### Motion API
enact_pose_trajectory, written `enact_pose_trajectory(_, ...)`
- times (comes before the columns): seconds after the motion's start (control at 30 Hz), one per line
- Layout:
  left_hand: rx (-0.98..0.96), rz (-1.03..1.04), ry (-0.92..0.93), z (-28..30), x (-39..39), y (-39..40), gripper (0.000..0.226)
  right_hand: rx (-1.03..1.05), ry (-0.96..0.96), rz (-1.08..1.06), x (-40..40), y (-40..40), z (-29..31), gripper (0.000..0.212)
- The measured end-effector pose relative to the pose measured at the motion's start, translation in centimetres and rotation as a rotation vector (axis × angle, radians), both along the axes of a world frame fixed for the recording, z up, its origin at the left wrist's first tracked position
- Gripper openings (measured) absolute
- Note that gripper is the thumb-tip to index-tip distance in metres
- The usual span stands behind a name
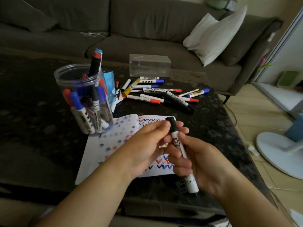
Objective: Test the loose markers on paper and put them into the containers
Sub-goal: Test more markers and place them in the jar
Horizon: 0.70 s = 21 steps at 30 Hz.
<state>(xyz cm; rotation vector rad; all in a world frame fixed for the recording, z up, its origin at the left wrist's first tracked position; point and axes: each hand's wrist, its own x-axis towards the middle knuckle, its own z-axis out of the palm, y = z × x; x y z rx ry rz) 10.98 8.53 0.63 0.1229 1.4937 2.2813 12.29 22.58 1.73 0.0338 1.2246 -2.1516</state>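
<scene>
A white marker with a black cap stands nearly upright over the paper. My right hand grips its barrel. My left hand pinches the black cap at the top. The paper is covered with red, blue and black zigzags and star marks. A round clear jar holding several markers stands at the paper's far left corner. Several loose markers with red, blue, black and yellow caps lie in a heap beyond the paper. An empty clear rectangular box sits behind the heap.
A light blue carton stands behind the jar. The dark patterned table runs to a front edge near me. A grey sofa with a white cushion lies beyond. A white fan base is on the floor at right.
</scene>
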Motion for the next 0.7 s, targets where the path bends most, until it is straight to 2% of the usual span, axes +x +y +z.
enact_pose_trajectory(0.17, 0.233, -0.032, -0.020, 0.3, 0.1, 0.3, 0.033, -0.060, -0.036, 0.054, -0.3, 0.4, -0.1, 0.039)
enact_pose_trajectory(0.27, 0.286, 0.006, -0.013, 0.1, -0.1, 0.8, 0.025, -0.128, -0.020, 0.086, -0.4, 0.3, -0.3, 0.036)
enact_pose_trajectory(0.33, 0.266, 0.073, -0.009, 0.1, -0.2, 1.1, 0.022, -0.078, 0.019, 0.060, -0.5, 0.1, -0.2, 0.037)
enact_pose_trajectory(0.5, 0.105, 0.200, -0.023, -0.4, -0.4, 1.4, 0.024, 0.370, 0.261, -0.068, -0.4, -0.4, -0.8, 0.036)
enact_pose_trajectory(0.63, 0.040, 0.355, -0.111, -0.9, -0.5, 1.9, 0.018, 1.017, 0.813, -0.174, -0.5, -0.5, -2.7, 0.023)
enact_pose_trajectory(0.7, 0.006, 0.475, -0.148, -0.9, -0.9, 1.3, 0.017, 1.178, 0.923, -0.140, 0.0, -0.5, -3.1, 0.024)
